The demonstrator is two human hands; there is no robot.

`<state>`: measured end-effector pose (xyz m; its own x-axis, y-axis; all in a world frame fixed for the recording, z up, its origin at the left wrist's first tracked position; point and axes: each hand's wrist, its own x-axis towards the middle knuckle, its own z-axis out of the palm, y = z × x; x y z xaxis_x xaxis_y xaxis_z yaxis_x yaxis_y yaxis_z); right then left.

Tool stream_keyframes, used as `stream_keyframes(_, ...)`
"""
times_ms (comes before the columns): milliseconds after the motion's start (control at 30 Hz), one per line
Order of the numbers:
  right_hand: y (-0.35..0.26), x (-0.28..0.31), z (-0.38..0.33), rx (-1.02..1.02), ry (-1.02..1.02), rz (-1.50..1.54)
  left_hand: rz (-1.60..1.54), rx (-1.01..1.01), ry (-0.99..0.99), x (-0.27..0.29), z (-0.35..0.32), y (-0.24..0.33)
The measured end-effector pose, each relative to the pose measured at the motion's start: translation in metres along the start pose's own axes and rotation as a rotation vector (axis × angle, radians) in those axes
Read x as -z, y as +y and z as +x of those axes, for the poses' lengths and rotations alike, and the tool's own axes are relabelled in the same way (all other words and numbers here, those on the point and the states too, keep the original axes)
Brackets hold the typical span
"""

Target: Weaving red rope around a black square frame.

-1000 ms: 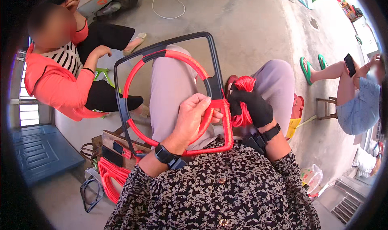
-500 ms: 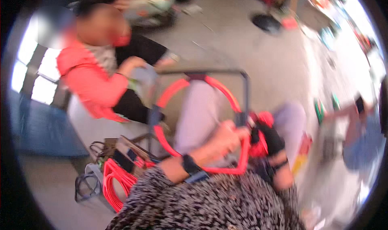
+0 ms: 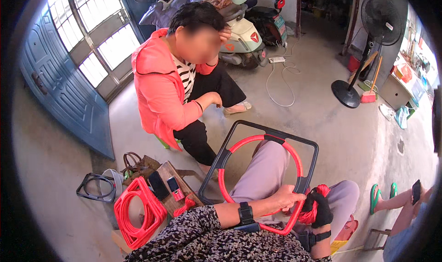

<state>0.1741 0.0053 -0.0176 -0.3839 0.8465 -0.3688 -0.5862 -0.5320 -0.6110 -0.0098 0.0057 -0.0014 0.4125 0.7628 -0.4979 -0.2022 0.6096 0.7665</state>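
Note:
Over my lap lies a square black frame [image 3: 281,135] with a round inner ring [image 3: 248,141] that is red over much of its length. Red also covers the frame's lower right corner. My left hand [image 3: 284,198], bare and with a dark wrist strap, is closed at the frame's right side, fingertips against the red part. Just to its right, my right hand [image 3: 323,209] wears a black glove with bare fingertips hidden from sight. That hand is closed around a bundle of red cord [image 3: 309,212], pressed close to the frame.
At my left, a red-wound frame [image 3: 138,211], two phones [image 3: 175,188], a wooden board [image 3: 168,172], a bag [image 3: 142,165] and a black frame [image 3: 96,188] sit together. A seated person in pink [image 3: 161,96] is ahead. Beyond stand a scooter [image 3: 244,36] and a fan [image 3: 350,92].
The view has turned and steadied from a blur, so the seated person now appears farther right. The frame sits more tilted in view. Both hands stay close together at its right side.

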Motion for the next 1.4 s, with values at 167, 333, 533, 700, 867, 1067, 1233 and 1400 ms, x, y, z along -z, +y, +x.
stream_keyframes(167,-0.001,-0.005,-0.004,0.011,-0.017,0.004,0.045,0.012,0.052,-0.006,-0.010,0.015)
stream_keyframes(333,-0.024,0.002,-0.025,0.439,0.280,-0.238,-0.023,-0.110,0.014,0.000,-0.027,0.037)
stream_keyframes(533,-0.090,0.053,-0.074,0.689,0.366,0.106,-0.131,-0.181,0.097,0.030,-0.056,0.046)
stream_keyframes(700,-0.105,0.100,-0.096,0.763,0.487,0.089,-0.156,-0.193,0.112,0.042,-0.070,0.038)
stream_keyframes(867,-0.119,0.145,-0.104,0.766,0.591,0.061,-0.264,-0.206,0.199,0.055,-0.080,0.041)
stream_keyframes(1067,-0.135,0.197,-0.102,0.737,0.665,0.015,-0.178,-0.131,0.140,0.028,-0.067,0.042)
stream_keyframes(1233,-0.154,0.207,-0.088,0.704,0.624,-0.073,-0.194,-0.080,-0.074,0.004,-0.040,0.043)
stream_keyframes(1400,-0.149,0.114,-0.027,0.750,0.454,-0.665,-0.104,-0.047,-0.076,-0.004,-0.024,0.030)
